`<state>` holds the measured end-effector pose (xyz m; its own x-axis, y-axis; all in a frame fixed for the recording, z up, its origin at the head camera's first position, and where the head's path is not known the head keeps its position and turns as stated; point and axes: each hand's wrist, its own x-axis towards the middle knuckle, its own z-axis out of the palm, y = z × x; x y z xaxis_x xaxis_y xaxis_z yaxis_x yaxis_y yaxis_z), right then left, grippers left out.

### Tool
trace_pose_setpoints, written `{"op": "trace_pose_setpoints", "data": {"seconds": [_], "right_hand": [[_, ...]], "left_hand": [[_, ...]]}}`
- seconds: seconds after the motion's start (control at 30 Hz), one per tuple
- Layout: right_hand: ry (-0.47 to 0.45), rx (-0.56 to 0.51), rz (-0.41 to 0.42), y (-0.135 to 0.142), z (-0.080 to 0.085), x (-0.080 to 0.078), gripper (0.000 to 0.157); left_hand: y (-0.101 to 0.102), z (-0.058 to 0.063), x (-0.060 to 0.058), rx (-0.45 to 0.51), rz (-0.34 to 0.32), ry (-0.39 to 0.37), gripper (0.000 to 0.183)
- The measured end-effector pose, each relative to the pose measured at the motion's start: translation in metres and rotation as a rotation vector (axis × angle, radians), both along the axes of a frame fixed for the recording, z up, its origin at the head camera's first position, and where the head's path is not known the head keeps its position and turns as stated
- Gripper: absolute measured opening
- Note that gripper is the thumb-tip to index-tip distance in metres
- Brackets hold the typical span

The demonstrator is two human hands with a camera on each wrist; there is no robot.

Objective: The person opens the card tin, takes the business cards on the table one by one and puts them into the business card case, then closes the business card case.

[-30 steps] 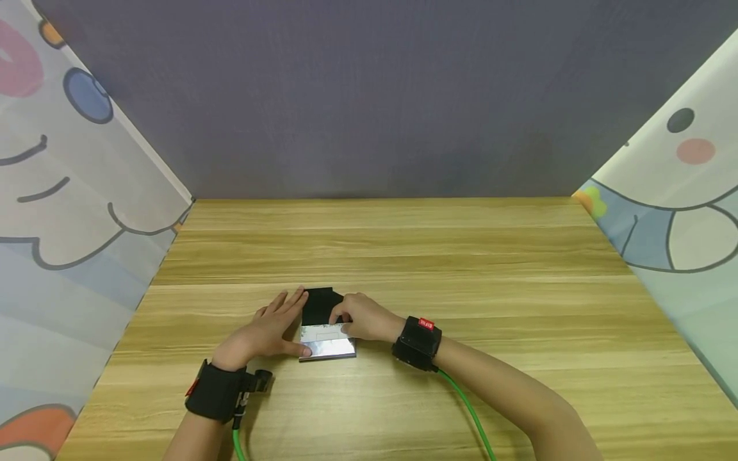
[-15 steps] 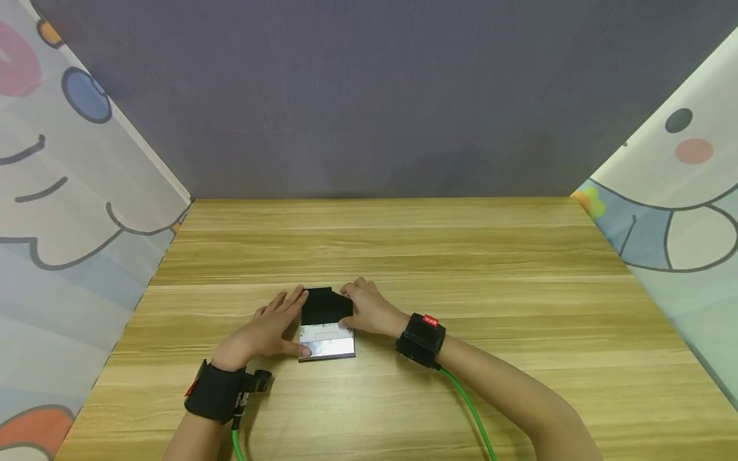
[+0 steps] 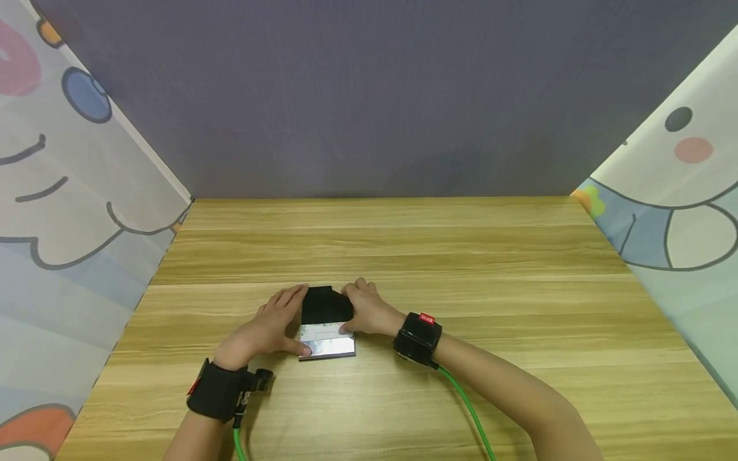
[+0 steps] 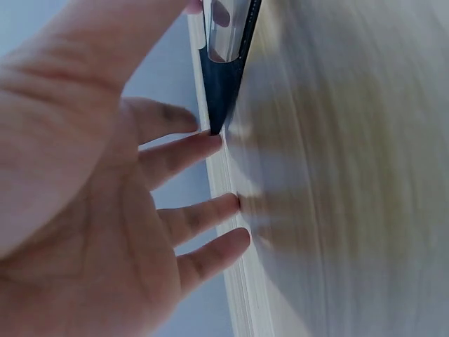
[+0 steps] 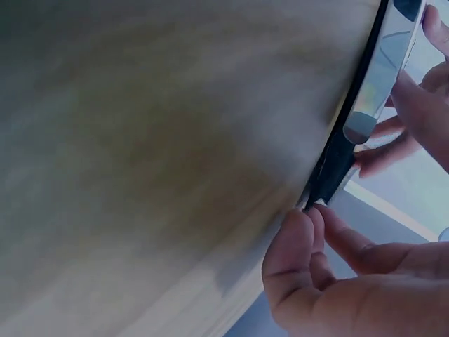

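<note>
A black card case (image 3: pixel 327 306) lies unfolded on the wooden table. Its near half carries a white patterned card (image 3: pixel 323 331) and a shiny strip (image 3: pixel 331 347). My left hand (image 3: pixel 262 333) is at its left side, thumb on the near-left corner and straight fingers reaching the far-left corner. In the left wrist view, the fingers (image 4: pixel 184 160) are spread, one touching the black corner. My right hand (image 3: pixel 371 312) holds the case's right side, thumb over the card's edge. The right wrist view shows curled fingers (image 5: pixel 298 242) at the flap's corner.
The wooden table (image 3: pixel 461 256) extends around the case. A grey panel (image 3: pixel 380 102) rises behind it, with cartoon-printed sheets (image 3: pixel 680 192) at both sides. Black wrist bands (image 3: pixel 418 339) with green cables (image 3: pixel 469 410) trail toward the near edge.
My right hand has moved from over the middle of the case out to its right edge, uncovering the black flap and the card. My left hand stays almost still.
</note>
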<state>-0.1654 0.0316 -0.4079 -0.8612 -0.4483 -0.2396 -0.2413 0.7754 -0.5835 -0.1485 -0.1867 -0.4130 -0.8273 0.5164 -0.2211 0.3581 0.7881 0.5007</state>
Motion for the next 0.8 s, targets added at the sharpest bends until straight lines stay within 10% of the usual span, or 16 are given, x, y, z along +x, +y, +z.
{"op": "trace_pose_setpoints", "data": {"seconds": [0.27, 0.47, 0.8], "right_hand": [[0.037, -0.032, -0.023, -0.001, -0.002, 0.0, 0.062], [0.115, -0.138, 0.002, 0.004, -0.002, 0.001, 0.023], [0.181, -0.238, 0.139, 0.013, 0.002, 0.004, 0.003]], "left_hand": [[0.004, -0.001, -0.001, 0.069, 0.007, 0.099, 0.114], [0.009, 0.01, -0.003, 0.073, -0.002, 0.252, 0.062], [0.01, 0.02, -0.003, 0.18, -0.077, 0.131, 0.015]]}}
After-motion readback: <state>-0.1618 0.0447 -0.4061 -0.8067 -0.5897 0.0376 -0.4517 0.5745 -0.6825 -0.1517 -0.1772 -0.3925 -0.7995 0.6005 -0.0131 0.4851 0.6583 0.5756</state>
